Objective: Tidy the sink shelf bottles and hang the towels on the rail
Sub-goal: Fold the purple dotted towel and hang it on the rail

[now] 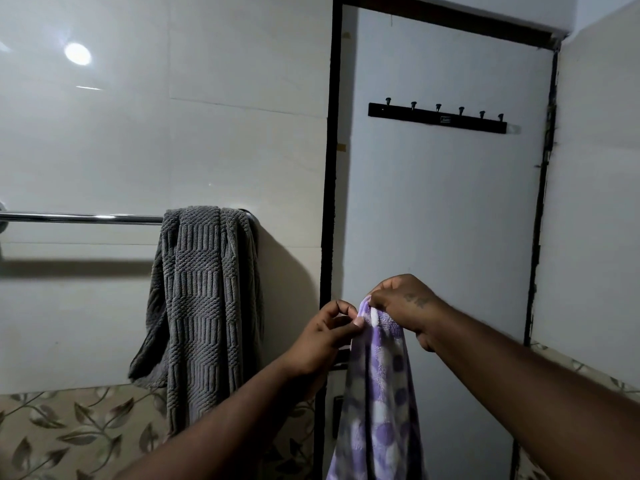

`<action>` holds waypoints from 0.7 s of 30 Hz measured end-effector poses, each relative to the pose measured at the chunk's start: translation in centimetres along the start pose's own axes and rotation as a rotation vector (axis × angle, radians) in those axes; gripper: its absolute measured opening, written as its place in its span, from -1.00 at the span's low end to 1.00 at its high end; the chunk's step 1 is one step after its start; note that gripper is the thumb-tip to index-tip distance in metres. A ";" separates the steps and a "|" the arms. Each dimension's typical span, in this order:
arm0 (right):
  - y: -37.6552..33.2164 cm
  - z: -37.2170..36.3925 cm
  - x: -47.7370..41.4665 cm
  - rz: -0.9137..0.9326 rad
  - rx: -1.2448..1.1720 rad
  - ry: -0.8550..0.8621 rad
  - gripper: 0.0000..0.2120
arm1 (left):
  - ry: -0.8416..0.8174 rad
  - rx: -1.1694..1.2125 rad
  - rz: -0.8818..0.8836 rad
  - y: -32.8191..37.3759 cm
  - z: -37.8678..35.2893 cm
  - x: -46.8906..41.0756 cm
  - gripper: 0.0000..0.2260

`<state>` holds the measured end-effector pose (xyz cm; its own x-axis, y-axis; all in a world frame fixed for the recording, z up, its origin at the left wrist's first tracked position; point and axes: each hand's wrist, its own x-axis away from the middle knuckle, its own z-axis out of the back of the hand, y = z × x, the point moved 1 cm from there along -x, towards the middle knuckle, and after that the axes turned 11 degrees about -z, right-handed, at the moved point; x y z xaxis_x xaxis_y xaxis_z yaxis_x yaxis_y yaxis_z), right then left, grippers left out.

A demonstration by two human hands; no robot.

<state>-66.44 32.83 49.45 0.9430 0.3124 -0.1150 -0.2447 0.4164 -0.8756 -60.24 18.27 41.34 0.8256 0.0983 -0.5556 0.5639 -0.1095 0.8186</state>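
Observation:
A purple and white patterned towel [377, 393] hangs down in front of the door. My right hand [401, 306] grips its bunched top edge. My left hand [329, 337] pinches the same top edge just to the left, thumb and fingertip together. A grey ribbed towel [204, 299] is draped over the right end of the chrome rail [83, 218] on the white tiled wall, to the left of my hands. No bottles or sink shelf are in view.
A white door [443, 220] in a dark frame stands straight ahead. A black hook rack [438, 116] with several pegs is fixed on it above my hands. Leaf-patterned tiles [69, 434] run along the lower wall.

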 end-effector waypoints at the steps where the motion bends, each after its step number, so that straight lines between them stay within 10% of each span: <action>1: 0.0 0.0 0.0 0.008 0.004 0.006 -0.82 | 0.007 0.007 0.000 0.1 -0.1 0.0 -0.88; 18: 0.2 0.0 -0.7 -0.050 -0.074 -0.079 -0.96 | 0.142 0.000 0.158 -1.5 0.5 2.1 -0.49; 21: 0.1 0.3 -0.7 -0.072 -0.104 -0.116 -0.95 | 0.267 0.009 0.042 -1.0 1.1 1.5 -0.68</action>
<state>-67.20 32.85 49.61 0.9234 0.3840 -0.0002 -0.1467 0.3523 -0.9243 -59.49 17.45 39.53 0.8146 0.3508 -0.4620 0.5302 -0.1272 0.8383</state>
